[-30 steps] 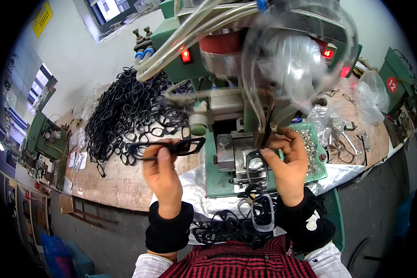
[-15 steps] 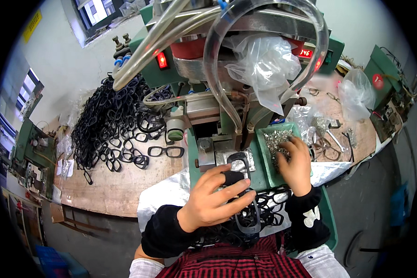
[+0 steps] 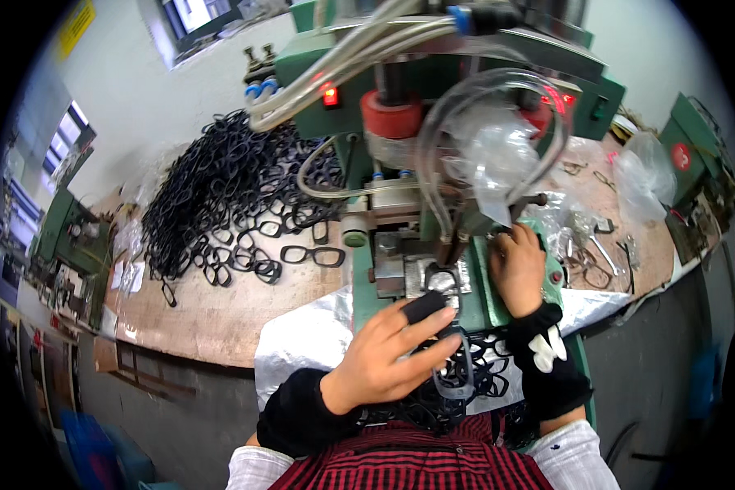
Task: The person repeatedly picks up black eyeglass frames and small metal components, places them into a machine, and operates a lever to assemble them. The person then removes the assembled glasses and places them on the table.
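Observation:
My left hand (image 3: 388, 355) is closed on a dark eyeglass frame (image 3: 457, 376), thumb side toward the machine, with a black sleeve on one finger. The frame's far end reaches under the tool of a green press (image 3: 457, 253), over a foil-covered bed (image 3: 420, 276). To the right, my right hand (image 3: 518, 273) is over a green tray (image 3: 488, 302), its fingers bent down. Its fingertips and whatever they touch are hidden. Several more dark frames (image 3: 486, 380) lie below my hands, near my lap.
A large heap of dark frames (image 3: 220, 180) covers the left of the table (image 3: 212, 327). Clear hoses (image 3: 433, 155) and a plastic bag (image 3: 494, 155) hang at the press. A red button (image 3: 556, 278) sits right of my hand; a wrench (image 3: 604, 253) lies beyond.
The press head with its red collars has come down, baring a rod above. My right hand has moved farther forward over the tray. My left hand keeps the frame at the press; the view has shifted.

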The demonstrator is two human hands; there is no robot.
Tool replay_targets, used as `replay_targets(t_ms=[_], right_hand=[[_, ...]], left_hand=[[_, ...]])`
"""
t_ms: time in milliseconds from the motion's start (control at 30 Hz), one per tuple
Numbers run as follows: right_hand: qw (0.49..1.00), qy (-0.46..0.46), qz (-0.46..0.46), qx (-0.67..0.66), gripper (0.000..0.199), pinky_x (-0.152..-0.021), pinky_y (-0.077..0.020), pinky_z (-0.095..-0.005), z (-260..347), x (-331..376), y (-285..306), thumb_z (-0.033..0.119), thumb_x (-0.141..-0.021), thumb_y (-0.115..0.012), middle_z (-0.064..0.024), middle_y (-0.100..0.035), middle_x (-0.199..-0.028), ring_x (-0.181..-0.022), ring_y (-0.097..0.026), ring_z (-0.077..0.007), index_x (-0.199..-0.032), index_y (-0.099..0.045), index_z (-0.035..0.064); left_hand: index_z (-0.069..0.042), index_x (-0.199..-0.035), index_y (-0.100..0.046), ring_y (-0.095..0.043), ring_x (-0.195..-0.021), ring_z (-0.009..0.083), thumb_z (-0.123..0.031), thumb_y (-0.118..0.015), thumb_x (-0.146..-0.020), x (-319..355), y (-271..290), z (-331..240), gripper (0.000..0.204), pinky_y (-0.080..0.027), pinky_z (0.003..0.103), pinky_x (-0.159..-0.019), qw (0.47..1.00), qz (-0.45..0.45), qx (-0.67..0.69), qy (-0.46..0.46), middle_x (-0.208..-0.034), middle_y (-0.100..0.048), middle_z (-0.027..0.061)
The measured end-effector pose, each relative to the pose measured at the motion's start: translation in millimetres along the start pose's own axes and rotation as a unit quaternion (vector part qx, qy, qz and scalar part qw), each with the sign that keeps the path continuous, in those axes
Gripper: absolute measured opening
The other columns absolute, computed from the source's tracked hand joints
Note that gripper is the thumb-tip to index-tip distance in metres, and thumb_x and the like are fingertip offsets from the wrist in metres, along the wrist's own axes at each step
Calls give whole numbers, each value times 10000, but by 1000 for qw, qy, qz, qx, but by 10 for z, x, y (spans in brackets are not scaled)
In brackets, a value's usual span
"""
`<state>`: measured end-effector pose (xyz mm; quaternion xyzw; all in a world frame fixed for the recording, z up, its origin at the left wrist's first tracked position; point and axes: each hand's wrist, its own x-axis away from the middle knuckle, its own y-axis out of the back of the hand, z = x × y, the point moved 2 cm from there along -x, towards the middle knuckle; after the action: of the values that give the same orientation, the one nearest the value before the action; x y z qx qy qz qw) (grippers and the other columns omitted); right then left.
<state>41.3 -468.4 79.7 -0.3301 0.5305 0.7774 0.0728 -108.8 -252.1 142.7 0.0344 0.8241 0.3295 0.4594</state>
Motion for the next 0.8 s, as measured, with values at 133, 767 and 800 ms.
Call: replay_targets(t_ms=[133, 767, 800], right_hand=[[951, -174, -94, -236, 174, -855, -469, -342, -323, 450, 199, 83, -880, -626, -81, -636, -1039, -965, -584, -225, -1035, -646, 7], [850, -308, -122, -409, 136, -822, -458, -248, -373, 828, 440, 17, -891, -660, -35, -646, -944, -868, -577, -109, -1016, -673, -34], [864, -279, -102, -407, 135, -820, -458, -254, -296, 795, 513, 4, -876, -658, -41, -647, -938, -868, -581, -118, -1004, -674, -37]], left_hand=[[-87, -1027, -705, -636, -996, 319, -66, -744, -766, 730, 448, 144, 265, -524, 437, -828, 964, -103, -234, 67, -1247, -642, 109], [-28, -840, -694, -637, -928, 291, -123, -699, -784, 967, 1032, 1928, 111, -492, 369, -786, 840, -236, -395, 287, -1015, -708, 133], [-3, -871, -690, -639, -856, 308, -177, -686, -796, 1345, 1300, 2224, 189, -490, 378, -723, 831, -263, -343, 349, -947, -706, 154]])
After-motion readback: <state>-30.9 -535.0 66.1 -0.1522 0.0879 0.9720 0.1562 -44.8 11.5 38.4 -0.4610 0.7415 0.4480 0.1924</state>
